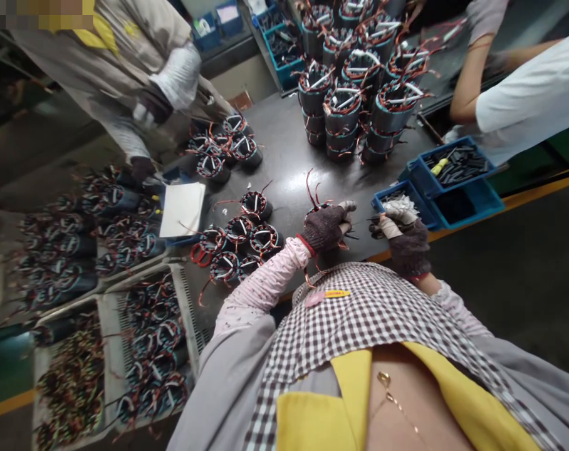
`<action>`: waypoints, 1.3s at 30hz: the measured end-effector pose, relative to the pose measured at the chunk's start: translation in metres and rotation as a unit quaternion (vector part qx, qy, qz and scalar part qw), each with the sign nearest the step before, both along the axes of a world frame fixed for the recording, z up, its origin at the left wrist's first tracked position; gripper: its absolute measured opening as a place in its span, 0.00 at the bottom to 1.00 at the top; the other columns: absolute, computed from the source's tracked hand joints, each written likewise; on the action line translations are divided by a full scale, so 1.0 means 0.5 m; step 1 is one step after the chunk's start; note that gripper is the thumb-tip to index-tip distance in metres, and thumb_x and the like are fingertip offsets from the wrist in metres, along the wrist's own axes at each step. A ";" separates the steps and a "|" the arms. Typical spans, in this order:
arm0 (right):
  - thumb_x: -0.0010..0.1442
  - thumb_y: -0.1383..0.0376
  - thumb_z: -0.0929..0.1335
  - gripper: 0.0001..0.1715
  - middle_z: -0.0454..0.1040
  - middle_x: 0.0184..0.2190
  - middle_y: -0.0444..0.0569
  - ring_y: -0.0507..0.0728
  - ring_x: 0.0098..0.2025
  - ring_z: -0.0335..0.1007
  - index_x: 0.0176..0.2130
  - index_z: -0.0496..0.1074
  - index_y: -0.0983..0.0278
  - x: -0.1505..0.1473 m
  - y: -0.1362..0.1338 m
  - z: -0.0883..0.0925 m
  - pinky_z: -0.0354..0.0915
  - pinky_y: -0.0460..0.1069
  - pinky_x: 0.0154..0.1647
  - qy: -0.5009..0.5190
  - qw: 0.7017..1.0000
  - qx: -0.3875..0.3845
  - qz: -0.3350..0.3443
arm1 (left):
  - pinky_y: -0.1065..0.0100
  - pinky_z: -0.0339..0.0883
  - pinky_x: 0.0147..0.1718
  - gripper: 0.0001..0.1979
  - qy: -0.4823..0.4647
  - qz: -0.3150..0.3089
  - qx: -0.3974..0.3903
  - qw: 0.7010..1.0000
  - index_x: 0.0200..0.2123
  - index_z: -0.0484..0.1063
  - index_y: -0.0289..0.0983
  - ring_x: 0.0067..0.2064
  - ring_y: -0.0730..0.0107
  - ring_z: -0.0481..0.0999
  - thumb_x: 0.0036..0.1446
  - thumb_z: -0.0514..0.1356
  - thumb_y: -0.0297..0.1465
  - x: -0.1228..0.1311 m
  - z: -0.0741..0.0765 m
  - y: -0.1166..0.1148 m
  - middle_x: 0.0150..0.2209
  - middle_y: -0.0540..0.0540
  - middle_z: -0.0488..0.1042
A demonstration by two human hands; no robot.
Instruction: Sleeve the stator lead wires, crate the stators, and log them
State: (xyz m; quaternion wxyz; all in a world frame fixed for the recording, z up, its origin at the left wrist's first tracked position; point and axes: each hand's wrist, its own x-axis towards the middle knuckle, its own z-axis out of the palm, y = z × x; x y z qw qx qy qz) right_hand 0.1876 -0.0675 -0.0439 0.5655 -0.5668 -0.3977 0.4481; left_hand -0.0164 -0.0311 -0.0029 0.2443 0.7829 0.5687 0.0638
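The wound stator (314,210) is at the counter's (279,128) near edge, grasped by the left hand (326,228). Whether the right hand (407,243) grips anything, I cannot tell. Probably heavy, stiff; hold its outside, sparing bendable leads (307,184).

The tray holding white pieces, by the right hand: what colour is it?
That tray is blue; it shows best in the head view.

Lettering Showing, Words Blurring

I am making out no readable text through the head camera; a yellow strip (337,294) on the checked apron (383,304) is carrying small lettering; its characters are looking too small to read.
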 end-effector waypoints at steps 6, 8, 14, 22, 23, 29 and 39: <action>0.52 0.49 0.82 0.22 0.86 0.35 0.49 0.57 0.34 0.81 0.37 0.80 0.60 -0.001 -0.001 0.002 0.80 0.53 0.37 -0.001 1.000 -0.006 0.009 | 0.63 0.76 0.62 0.25 0.006 0.002 0.000 1.000 0.67 0.81 0.44 0.63 0.57 0.84 0.69 0.67 0.27 -0.001 0.001 -0.001 0.62 0.45 0.85; 0.53 0.50 0.81 0.20 0.86 0.35 0.49 0.58 0.35 0.82 0.38 0.81 0.60 0.003 0.000 0.009 0.81 0.54 0.38 -0.017 1.000 0.003 -0.010 | 0.63 0.76 0.61 0.25 0.006 0.001 -0.002 1.000 0.67 0.81 0.44 0.62 0.57 0.84 0.69 0.67 0.27 -0.001 0.002 0.000 0.62 0.45 0.85; 0.53 0.49 0.82 0.22 0.85 0.35 0.50 0.58 0.36 0.81 0.39 0.80 0.61 0.006 -0.001 0.014 0.81 0.56 0.42 -0.018 1.000 -0.008 0.017 | 0.62 0.77 0.62 0.20 -0.009 -0.004 -0.004 1.000 0.61 0.85 0.42 0.60 0.57 0.85 0.68 0.69 0.27 -0.001 0.000 0.003 0.60 0.43 0.86; 0.56 0.46 0.82 0.24 0.87 0.37 0.49 0.58 0.38 0.83 0.41 0.82 0.59 -0.013 -0.014 -0.016 0.82 0.55 0.44 -0.007 0.989 -0.055 0.135 | 0.60 0.77 0.64 0.26 0.001 -0.019 -0.024 1.000 0.68 0.79 0.43 0.61 0.58 0.85 0.68 0.70 0.28 -0.011 0.012 -0.002 0.58 0.43 0.87; 0.56 0.44 0.82 0.25 0.87 0.37 0.49 0.59 0.38 0.84 0.41 0.82 0.59 -0.016 -0.015 -0.019 0.83 0.56 0.46 -0.011 0.988 -0.053 0.145 | 0.60 0.77 0.65 0.30 0.003 -0.030 -0.027 0.999 0.71 0.76 0.43 0.62 0.58 0.84 0.67 0.70 0.28 -0.014 0.015 -0.005 0.59 0.43 0.86; 0.57 0.39 0.82 0.28 0.86 0.36 0.48 0.58 0.38 0.83 0.42 0.82 0.58 -0.029 -0.001 -0.034 0.84 0.57 0.49 -0.021 0.984 -0.047 0.172 | 0.61 0.73 0.70 0.42 0.030 -0.058 -0.027 0.997 0.82 0.60 0.41 0.70 0.56 0.80 0.69 0.69 0.29 -0.017 0.033 -0.015 0.68 0.40 0.81; 0.70 0.58 0.73 0.14 0.89 0.50 0.58 0.66 0.53 0.86 0.50 0.86 0.61 0.003 0.074 -0.040 0.77 0.59 0.61 -0.304 0.914 0.076 0.258 | 0.56 0.69 0.75 0.50 -0.098 0.030 -0.009 0.995 0.83 0.58 0.38 0.72 0.53 0.78 0.61 0.70 0.24 -0.023 -0.014 -0.023 0.72 0.36 0.77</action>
